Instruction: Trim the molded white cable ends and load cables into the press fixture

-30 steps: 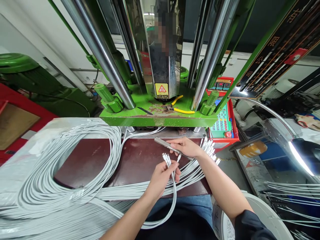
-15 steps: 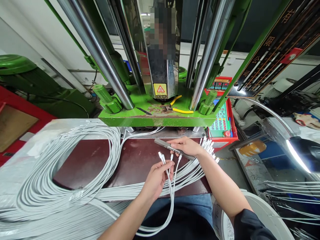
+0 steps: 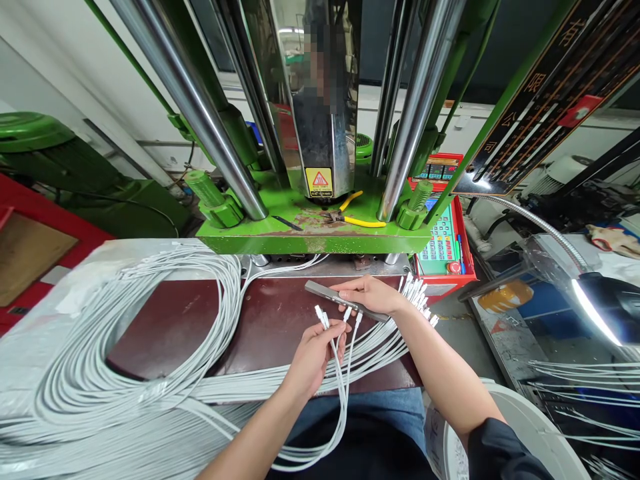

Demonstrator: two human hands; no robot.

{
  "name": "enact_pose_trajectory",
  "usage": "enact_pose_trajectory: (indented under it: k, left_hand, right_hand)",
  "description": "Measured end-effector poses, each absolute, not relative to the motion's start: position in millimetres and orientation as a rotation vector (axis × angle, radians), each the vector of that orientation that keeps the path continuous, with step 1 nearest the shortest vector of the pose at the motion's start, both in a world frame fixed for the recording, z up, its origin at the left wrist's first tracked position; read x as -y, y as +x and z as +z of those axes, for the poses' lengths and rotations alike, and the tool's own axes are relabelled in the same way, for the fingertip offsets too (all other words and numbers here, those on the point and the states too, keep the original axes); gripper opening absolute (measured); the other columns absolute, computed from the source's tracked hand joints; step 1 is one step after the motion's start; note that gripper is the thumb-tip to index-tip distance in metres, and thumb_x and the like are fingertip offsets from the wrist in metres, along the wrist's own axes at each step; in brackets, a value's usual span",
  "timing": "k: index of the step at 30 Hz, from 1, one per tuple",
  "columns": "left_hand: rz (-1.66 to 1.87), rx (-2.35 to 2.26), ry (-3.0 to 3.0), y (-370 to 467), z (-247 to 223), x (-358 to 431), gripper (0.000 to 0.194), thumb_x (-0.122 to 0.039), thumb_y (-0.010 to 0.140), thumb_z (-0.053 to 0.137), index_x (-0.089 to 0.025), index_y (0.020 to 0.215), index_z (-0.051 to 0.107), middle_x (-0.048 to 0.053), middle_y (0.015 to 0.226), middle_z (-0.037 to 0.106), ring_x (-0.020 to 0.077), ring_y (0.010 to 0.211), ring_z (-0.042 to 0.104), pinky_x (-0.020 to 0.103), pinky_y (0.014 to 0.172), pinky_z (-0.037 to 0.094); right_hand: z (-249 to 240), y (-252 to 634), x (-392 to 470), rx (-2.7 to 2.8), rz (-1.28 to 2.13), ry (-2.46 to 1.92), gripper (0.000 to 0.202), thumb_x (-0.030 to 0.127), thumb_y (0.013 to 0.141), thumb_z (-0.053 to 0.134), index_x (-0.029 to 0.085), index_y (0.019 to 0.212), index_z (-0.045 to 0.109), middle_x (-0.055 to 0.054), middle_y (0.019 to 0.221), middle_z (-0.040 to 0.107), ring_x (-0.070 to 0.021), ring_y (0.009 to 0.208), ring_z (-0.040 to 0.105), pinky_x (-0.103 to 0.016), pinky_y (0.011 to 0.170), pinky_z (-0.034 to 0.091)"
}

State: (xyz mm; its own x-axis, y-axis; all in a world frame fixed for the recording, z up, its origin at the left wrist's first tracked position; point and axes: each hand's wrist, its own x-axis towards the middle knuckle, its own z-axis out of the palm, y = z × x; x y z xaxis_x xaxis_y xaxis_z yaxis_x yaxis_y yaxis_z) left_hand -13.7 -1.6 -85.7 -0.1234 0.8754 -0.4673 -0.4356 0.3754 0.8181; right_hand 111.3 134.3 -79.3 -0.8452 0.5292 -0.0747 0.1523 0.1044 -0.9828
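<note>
My left hand grips several white cables just below their connector tips, which fan out upward. My right hand holds a flat grey metal bar level above the dark red work surface, its fingers close to two of the cable tips. A big coil of white cables covers the left of the surface. More cable ends lie bunched just right of my right hand.
A green press base with steel columns rises right behind the surface; yellow-handled pliers lie on it. A red control panel stands at right, with a gooseneck lamp and a white bucket.
The cable tips in my left hand have spread apart from a tight bunch, and the loop hanging below it has sagged lower. My right hand and the bar barely moved.
</note>
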Motion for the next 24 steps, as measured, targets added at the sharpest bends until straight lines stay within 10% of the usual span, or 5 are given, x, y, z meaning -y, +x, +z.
enact_pose_trajectory:
  k: [20,24]
  left_hand:
    - [1.299,-1.319,0.452,-20.2,-78.2,8.8,0.027,-0.034,0.062,0.081,-0.013,0.069,0.066,0.002,0.07,0.064,0.0122,0.067,0.059,0.024,0.068,0.048]
    - [1.246,-1.207,0.422,-26.2,-79.0,7.3,0.022,-0.031,0.069,0.075,-0.013,0.078,0.066,0.0,0.06,0.059,0.0093,0.05,0.053,0.022,0.05,0.042]
  right_hand:
    - [-76.6,117.1,-139.2,2.117,1.814,-0.76,0.04,0.032,0.089,0.054,0.017,0.125,0.061,-0.003,0.079,0.071,-0.0129,0.063,0.059,-0.027,0.066,0.048]
    - [-73.7,117.8,-138.5,2.215,1.776,-0.773,0.037,0.032,0.088,0.056,0.02,0.122,0.063,-0.003,0.083,0.072,-0.0156,0.075,0.062,-0.028,0.072,0.047]
